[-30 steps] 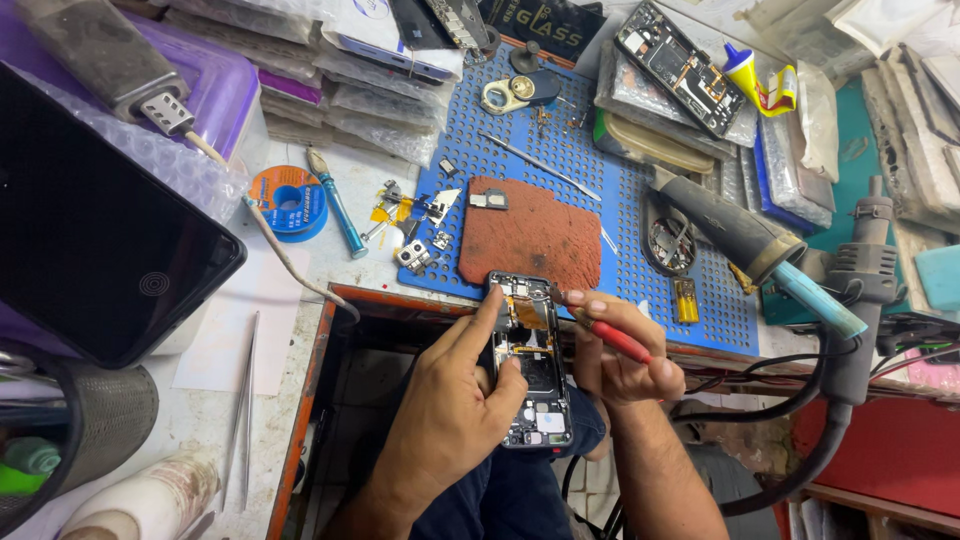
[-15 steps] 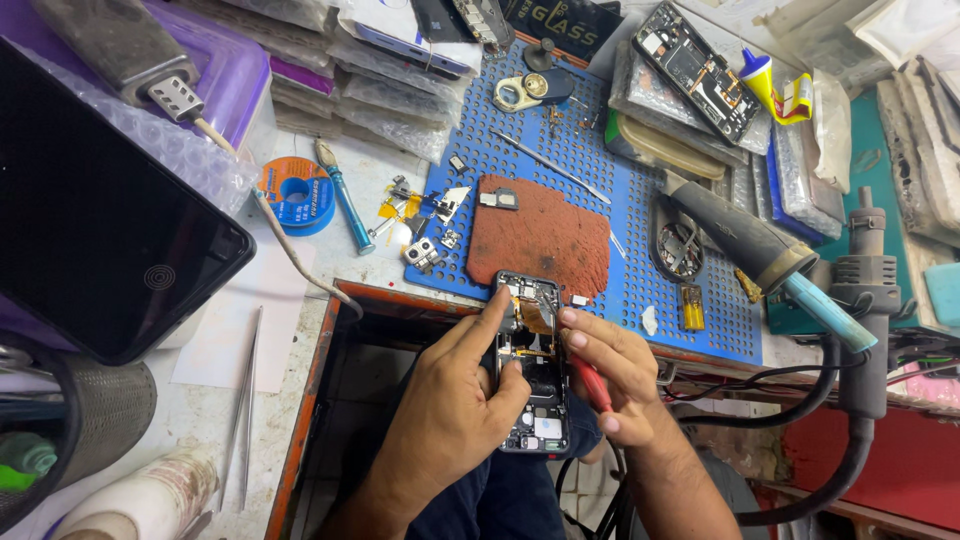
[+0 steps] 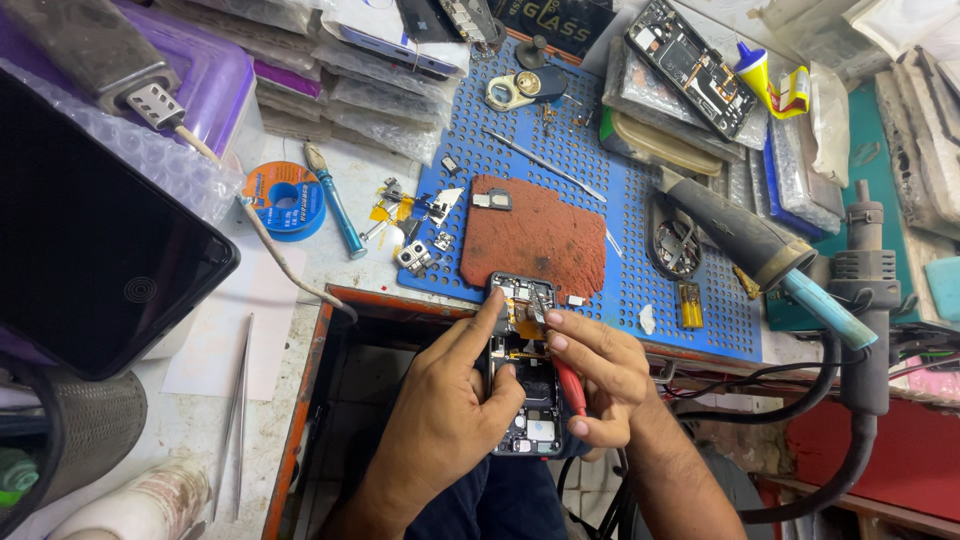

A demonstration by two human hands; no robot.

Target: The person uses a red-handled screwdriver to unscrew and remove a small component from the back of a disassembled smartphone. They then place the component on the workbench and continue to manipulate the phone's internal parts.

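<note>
Person, seen from above: two bare forearms and two bare hands, the left hand [image 3: 450,395] and the right hand [image 3: 600,375], with no sleeves, gloves, rings, watch or bands showing on either. Fingernails are short and plain, and fine hair shows along the right forearm [image 3: 680,475]. Lower body: dark blue trousers [image 3: 500,505], of a denim-like cloth, visible only as a patch between the two forearms at the bottom edge.

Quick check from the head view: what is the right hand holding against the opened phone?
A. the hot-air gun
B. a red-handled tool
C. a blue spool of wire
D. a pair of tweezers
B: the right hand grips a red-handled tool, its tip on the top of the opened phone, which the left hand steadies.
</note>
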